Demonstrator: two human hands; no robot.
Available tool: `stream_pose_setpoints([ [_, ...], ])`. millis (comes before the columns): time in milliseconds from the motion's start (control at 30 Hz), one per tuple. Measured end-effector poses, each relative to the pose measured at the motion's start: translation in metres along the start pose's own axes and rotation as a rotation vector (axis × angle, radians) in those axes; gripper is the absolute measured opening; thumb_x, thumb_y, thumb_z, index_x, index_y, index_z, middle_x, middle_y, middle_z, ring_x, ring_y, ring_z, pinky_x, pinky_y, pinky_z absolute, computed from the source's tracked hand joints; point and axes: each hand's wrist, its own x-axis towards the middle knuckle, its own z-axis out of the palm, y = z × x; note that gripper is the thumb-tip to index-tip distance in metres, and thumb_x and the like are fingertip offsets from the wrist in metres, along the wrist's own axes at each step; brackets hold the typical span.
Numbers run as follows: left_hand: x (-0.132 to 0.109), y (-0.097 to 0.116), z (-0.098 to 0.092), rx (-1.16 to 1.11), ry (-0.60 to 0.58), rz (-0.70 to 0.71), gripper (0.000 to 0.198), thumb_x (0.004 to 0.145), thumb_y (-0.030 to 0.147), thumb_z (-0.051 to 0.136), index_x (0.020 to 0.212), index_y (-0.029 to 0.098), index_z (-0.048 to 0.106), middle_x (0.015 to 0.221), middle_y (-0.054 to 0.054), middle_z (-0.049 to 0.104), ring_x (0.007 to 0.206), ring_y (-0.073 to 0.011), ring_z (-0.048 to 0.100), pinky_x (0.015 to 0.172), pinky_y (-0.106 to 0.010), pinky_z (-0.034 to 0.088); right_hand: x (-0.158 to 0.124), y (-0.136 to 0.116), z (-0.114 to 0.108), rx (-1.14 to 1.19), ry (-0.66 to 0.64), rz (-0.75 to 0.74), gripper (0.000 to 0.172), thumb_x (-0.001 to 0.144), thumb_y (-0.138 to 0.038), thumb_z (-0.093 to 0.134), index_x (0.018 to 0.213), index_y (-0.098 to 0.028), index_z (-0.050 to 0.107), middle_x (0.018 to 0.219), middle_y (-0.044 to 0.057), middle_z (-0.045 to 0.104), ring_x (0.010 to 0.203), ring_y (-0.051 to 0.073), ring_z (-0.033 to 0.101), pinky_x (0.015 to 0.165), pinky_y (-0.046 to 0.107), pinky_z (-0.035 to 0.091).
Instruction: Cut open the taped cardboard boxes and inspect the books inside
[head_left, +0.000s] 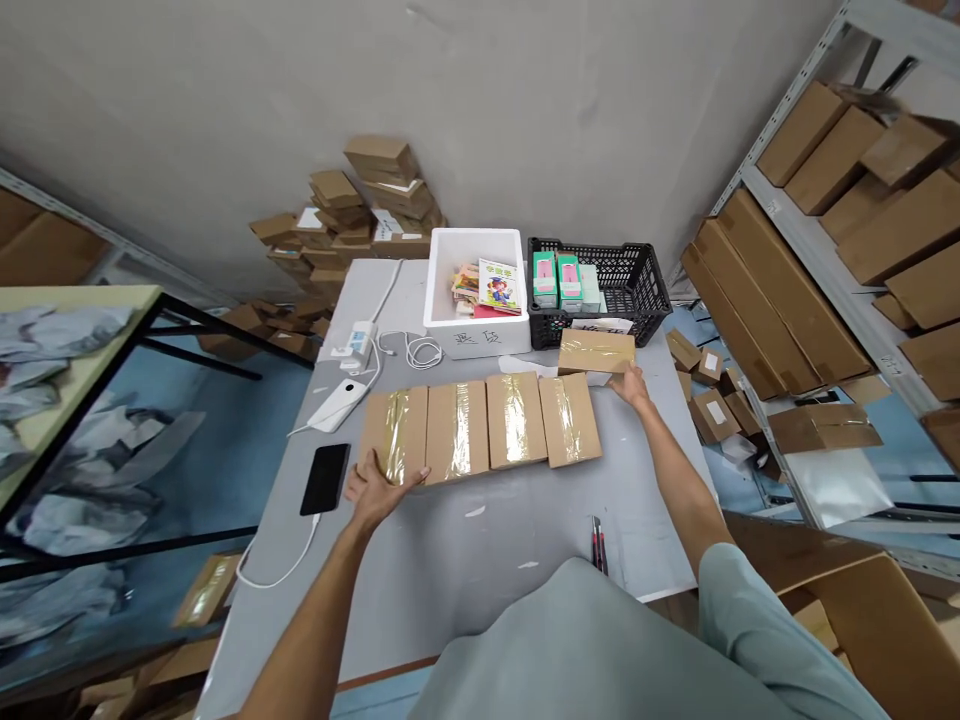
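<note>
Several taped cardboard boxes lie side by side in a row across the table. My left hand [382,492] spans the near end of the leftmost cardboard box [395,420], with the thumb by its right corner and the fingers at its left side. Behind the right end of the row, another small cardboard box [597,350] sits against the black basket. My right hand [630,385] grips this box by its near right corner; some of the fingers are hidden. The rightmost box of the row [571,420] lies just in front of it.
A white foam box [476,338] holds booklets; the black plastic basket [645,290] holds green-and-pink packages. A phone [325,480], power strip [337,405] and cables lie left. A red-handled cutter [598,548] lies near my body. Shelves with cartons [825,300] stand right.
</note>
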Motion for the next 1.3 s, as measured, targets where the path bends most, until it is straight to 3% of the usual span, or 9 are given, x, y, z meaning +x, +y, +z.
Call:
stream_pose_setpoints([
  [133,0.002,-0.001,0.000,0.048,-0.010,0.013,0.161,0.057,0.100,0.074,0.180,0.010,0.021,0.185,-0.037,0.016,0.173,-0.0605,0.018,0.139,-0.070,0.019,-0.032,0.008,0.023,-0.204,-0.122,-0.016,0.066,0.104,-0.032,0.075,0.165,-0.013,0.056,0.156,0.026,0.062,0.138,0.040,0.070,0.121,0.047,0.053],
  [233,0.003,-0.001,-0.001,0.085,-0.042,0.025,0.159,0.060,0.100,0.071,0.181,0.010,0.018,0.186,-0.036,0.015,0.173,-0.0608,0.017,0.138,-0.071,0.021,-0.031,0.003,0.026,-0.380,-0.086,-0.092,0.064,0.108,-0.037,0.068,0.166,-0.014,0.054,0.164,0.028,0.056,0.152,0.043,0.059,0.127,0.052,0.047],
  [367,0.004,0.000,-0.001,0.092,-0.013,0.004,0.159,0.060,0.103,0.069,0.179,0.009,0.022,0.185,-0.037,0.016,0.174,-0.0591,0.017,0.139,-0.069,0.020,0.014,-0.018,0.012,-0.591,-0.114,-0.172,0.129,0.085,-0.042,0.096,0.185,-0.014,0.019,0.192,0.031,0.008,0.181,0.046,0.007,0.142,0.058,0.020],
  [467,0.005,0.001,-0.003,0.082,-0.024,-0.010,0.161,0.057,0.101,0.073,0.179,0.008,0.023,0.185,-0.038,0.016,0.175,-0.0577,0.018,0.140,-0.067,0.018,0.051,-0.032,0.003,-0.677,-0.298,-0.119,0.162,0.068,-0.047,0.106,0.187,-0.016,0.001,0.193,0.031,-0.013,0.181,0.046,-0.011,0.144,0.059,0.008],
  [600,0.005,0.002,-0.005,0.063,-0.038,-0.026,0.161,0.056,0.095,0.076,0.179,0.007,0.023,0.185,-0.037,0.016,0.176,-0.0559,0.016,0.142,-0.064,0.016,0.072,-0.033,0.001,-0.722,-0.417,-0.105,0.166,0.067,-0.049,0.105,0.187,-0.023,-0.006,0.193,0.030,-0.011,0.181,0.045,-0.008,0.143,0.059,0.008],
  [767,0.005,-0.001,-0.003,0.045,-0.022,-0.016,0.161,0.056,0.096,0.077,0.179,0.007,0.022,0.184,-0.037,0.016,0.176,-0.0538,0.016,0.142,-0.064,0.015,0.063,-0.012,-0.005,-0.740,-0.355,-0.171,0.145,0.078,-0.042,0.098,0.187,-0.025,0.004,0.189,0.029,0.014,0.176,0.042,0.018,0.137,0.052,0.025],
  [933,0.008,-0.007,0.002,0.034,-0.015,0.015,0.160,0.057,0.096,0.076,0.180,0.009,0.022,0.185,-0.036,0.016,0.174,-0.0577,0.018,0.139,-0.068,0.018,0.023,0.033,-0.023,-0.708,-0.297,-0.076,0.145,0.081,-0.052,0.096,0.186,-0.023,0.000,0.182,0.029,0.021,0.170,0.044,0.024,0.129,0.052,0.036],
  [1100,0.007,-0.008,0.004,0.041,-0.009,0.038,0.163,0.056,0.102,0.069,0.180,0.006,0.022,0.183,-0.039,0.014,0.172,-0.0614,0.018,0.137,-0.072,0.019,-0.056,0.091,-0.033,-0.636,-0.139,0.081,0.136,0.085,-0.063,0.089,0.186,-0.019,0.009,0.179,0.031,0.029,0.168,0.047,0.032,0.128,0.053,0.039],
  [1300,0.003,-0.008,0.008,0.020,-0.008,0.070,0.163,0.056,0.101,0.073,0.179,0.005,0.025,0.180,-0.041,0.016,0.170,-0.0657,0.021,0.136,-0.072,0.020,-0.160,0.117,0.010,-0.550,0.163,0.180,0.122,0.100,-0.081,0.067,0.180,0.000,0.024,0.182,0.046,0.023,0.174,0.058,0.021,0.134,0.071,0.027],
])
